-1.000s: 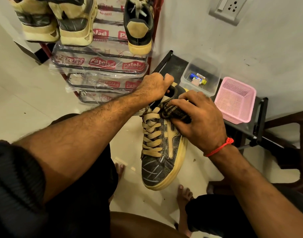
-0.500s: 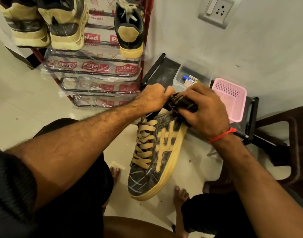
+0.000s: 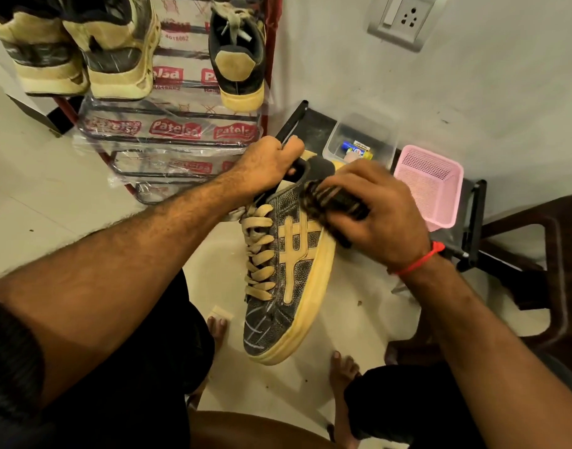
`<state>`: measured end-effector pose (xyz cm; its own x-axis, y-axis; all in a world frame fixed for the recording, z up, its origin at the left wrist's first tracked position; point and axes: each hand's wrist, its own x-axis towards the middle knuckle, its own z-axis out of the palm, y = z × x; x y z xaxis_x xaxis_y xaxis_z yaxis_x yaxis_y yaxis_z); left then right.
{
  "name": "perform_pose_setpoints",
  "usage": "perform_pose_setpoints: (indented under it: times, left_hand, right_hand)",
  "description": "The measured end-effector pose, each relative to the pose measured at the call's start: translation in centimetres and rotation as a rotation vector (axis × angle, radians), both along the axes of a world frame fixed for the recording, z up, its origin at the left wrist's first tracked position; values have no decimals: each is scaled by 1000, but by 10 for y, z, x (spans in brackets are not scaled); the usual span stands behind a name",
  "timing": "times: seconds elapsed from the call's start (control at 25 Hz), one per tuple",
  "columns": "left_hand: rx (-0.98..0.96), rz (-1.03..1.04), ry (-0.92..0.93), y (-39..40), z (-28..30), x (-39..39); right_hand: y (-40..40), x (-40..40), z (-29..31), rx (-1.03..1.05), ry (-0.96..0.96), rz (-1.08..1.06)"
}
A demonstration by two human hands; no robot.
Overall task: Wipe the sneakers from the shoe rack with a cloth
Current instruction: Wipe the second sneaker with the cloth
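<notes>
A dark sneaker with tan laces, tan stripes and a yellowish sole hangs in mid-air in front of me, toe pointing toward me. My left hand grips its collar at the heel end. My right hand holds a dark striped cloth bunched against the sneaker's outer side near the heel. The shoe rack, wrapped in printed plastic, stands at the upper left. A matching sneaker and a pair of chunky sneakers sit on its top shelf.
A low black stand against the wall carries a clear box with small items and a pink basket. A dark chair is at the right. My bare feet and knees are below, on a pale tiled floor.
The sneaker has been turned so its striped outer side faces up more. My right hand with the cloth slid from the tongue area to the heel-side panel.
</notes>
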<state>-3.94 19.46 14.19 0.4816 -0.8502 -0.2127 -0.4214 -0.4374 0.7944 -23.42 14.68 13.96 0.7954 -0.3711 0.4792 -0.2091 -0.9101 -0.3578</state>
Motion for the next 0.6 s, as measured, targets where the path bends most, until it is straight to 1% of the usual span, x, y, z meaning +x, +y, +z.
perform_pose_setpoints:
  times: [0.08,0.12,0.16,0.24,0.32,0.36,0.4,0.44,0.48,0.6]
  left_hand:
    - [-4,-18,17,-1,1,-2]
    - [-5,-18,34,0,1,0]
    - [-3,-8,50,1,0,3]
    - [3,31,65,3,-1,11]
    - [11,65,55,5,-2,15]
    - [18,63,39,5,-2,14]
    - [28,47,21,4,-3,12]
    - [34,33,7,3,-3,10]
    - [29,32,7,2,-3,9]
    - [-36,132,65,-2,-3,13]
  right_hand:
    - [-12,-2,-1,26,-15,-114]
    - [-13,-3,0,62,-1,-102]
    - [-9,-4,2,104,32,-48]
    - [12,-7,6,151,159,152]
    - [39,-7,7,92,340,390]
    - [47,-6,6,49,394,465]
    - [48,-4,4,26,397,475]
    - [43,-3,2,33,359,426]
    - [35,-2,1,51,304,331]
    - [12,-4,-3,80,187,-9]
